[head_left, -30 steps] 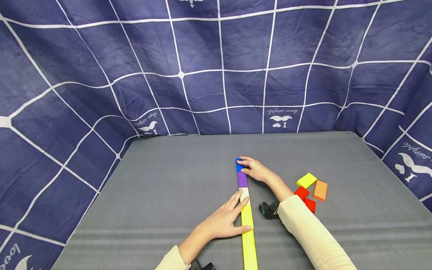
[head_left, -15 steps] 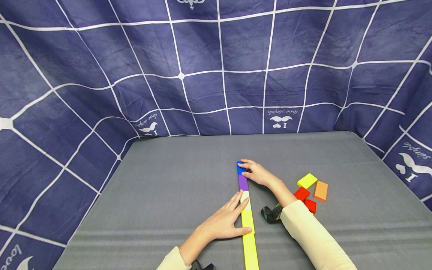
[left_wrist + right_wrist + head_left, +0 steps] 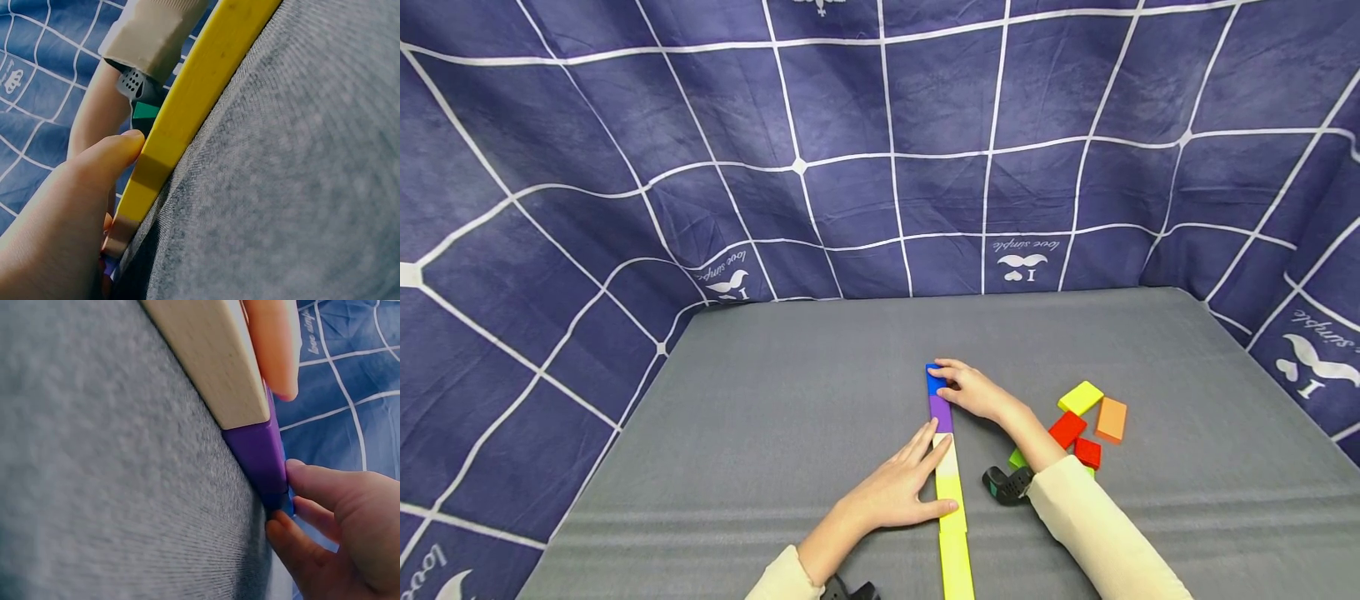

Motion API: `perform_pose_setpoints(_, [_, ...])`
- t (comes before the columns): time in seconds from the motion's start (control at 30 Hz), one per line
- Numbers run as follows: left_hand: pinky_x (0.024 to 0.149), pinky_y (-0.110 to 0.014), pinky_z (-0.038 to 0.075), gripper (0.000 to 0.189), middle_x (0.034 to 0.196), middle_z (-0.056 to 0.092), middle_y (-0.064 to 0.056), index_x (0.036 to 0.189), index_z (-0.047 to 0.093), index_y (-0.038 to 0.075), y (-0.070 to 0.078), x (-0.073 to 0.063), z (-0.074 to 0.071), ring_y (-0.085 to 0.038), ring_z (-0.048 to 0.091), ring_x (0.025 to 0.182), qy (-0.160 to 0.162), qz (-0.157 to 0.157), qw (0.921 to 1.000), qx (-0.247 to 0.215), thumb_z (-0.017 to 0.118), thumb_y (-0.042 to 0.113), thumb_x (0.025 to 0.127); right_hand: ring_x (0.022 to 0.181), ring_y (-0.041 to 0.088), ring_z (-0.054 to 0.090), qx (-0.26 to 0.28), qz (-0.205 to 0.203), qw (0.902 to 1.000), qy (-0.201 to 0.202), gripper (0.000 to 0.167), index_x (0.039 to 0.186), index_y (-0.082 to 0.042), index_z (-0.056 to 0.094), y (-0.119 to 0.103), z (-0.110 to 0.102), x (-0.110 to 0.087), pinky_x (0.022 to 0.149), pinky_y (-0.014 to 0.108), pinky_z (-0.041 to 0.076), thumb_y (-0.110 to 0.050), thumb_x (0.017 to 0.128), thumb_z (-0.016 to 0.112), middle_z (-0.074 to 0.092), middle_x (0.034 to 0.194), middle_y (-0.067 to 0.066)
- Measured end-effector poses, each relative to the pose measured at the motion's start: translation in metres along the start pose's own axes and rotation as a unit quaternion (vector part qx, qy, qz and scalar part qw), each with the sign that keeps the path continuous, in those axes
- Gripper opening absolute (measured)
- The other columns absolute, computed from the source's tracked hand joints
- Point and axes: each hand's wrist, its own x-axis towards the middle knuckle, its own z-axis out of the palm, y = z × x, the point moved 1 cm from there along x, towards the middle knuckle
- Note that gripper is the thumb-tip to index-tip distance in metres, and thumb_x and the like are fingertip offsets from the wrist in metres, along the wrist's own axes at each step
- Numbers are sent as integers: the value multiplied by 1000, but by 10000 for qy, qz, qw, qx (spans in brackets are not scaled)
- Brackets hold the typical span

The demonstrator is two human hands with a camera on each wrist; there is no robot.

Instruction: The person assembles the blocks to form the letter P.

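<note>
A straight row of blocks runs away from me in the head view: a long yellow block [image 3: 957, 567] nearest, another yellow block [image 3: 950, 490], a cream block [image 3: 946, 454], a purple block [image 3: 940, 413] and a blue block [image 3: 934, 385] at the far end. My right hand [image 3: 976, 393] pinches the blue block between thumb and fingers, as the right wrist view shows. With fingers spread and straight, my left hand [image 3: 895, 496] rests along the row's left side, fingertips by the cream block [image 3: 219, 369] and thumb on the yellow one. The blocks' ends touch.
Right of my right forearm lie a loose yellow block [image 3: 1081, 397], an orange block [image 3: 1111, 419], two red blocks [image 3: 1067, 429] and partly hidden green pieces [image 3: 1017, 458]. A black wrist camera [image 3: 1006, 485] sits at my right cuff. Blue checked cloth [image 3: 850, 200] hangs behind the grey table [image 3: 775, 400].
The row has slid a little toward me, with my right hand following on the blue block. My left hand has stayed nearly in place. Green pieces now show beside my right forearm.
</note>
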Motion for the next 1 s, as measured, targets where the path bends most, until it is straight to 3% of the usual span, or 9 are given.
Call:
perform_pose_setpoints(0.1, [108, -42, 30, 80, 155, 3, -6, 147, 17, 18, 0, 0, 0, -19, 10, 142, 11, 6, 10000, 0, 45, 60, 84, 119, 36, 47, -58, -49, 10000, -54, 40, 126, 1, 52, -3, -1, -2, 97, 49, 38, -10, 88, 56, 41, 137, 23])
perform_pose_setpoints(0.3, [106, -44, 33, 80, 155, 5, -6, 147, 17, 18, 1, -1, 0, -19, 12, 142, 54, 72, 10000, 26, 44, 61, 85, 120, 39, 45, -10, -61, 9999, -85, 41, 127, 2, 50, -1, -10, -10, 99, 52, 35, -13, 89, 55, 43, 134, 25])
perform_pose_setpoints(0.4, [106, -43, 32, 80, 155, 5, -6, 147, 18, 18, 1, -1, 0, -19, 13, 142, 43, 71, 10000, 9, 44, 61, 84, 117, 39, 48, -5, -48, 9999, 166, 39, 125, 3, 51, 1, -19, -21, 98, 52, 36, -12, 89, 55, 49, 127, 24])
perform_pose_setpoints(0.6, [108, -41, 31, 81, 155, 5, -5, 147, 17, 19, 0, 0, 1, -19, 12, 142, 27, 31, 10000, 22, 45, 61, 84, 113, 37, 52, -194, 518, 9973, 473, 39, 127, -1, 51, 9, -39, -52, 93, 52, 41, -15, 90, 54, 51, 126, 19])
perform_pose_setpoints(0.77, [109, -40, 29, 81, 155, 5, -5, 147, 17, 18, -1, 0, 1, -19, 12, 142, 29, 29, 10000, 16, 46, 60, 84, 111, 37, 52, -382, 689, 9923, 951, 36, 124, -2, 53, 22, -54, -78, 90, 53, 42, -13, 90, 54, 53, 122, 19])
perform_pose_setpoints(1.0, [109, -40, 28, 81, 155, 5, -5, 147, 17, 17, 0, 0, 0, -19, 12, 142, 42, 52, 10000, 25, 46, 59, 84, 109, 36, 52, -553, 838, 9853, 1381, 33, 121, -3, 57, 39, -60, -111, 90, 54, 40, -10, 89, 55, 56, 117, 18])
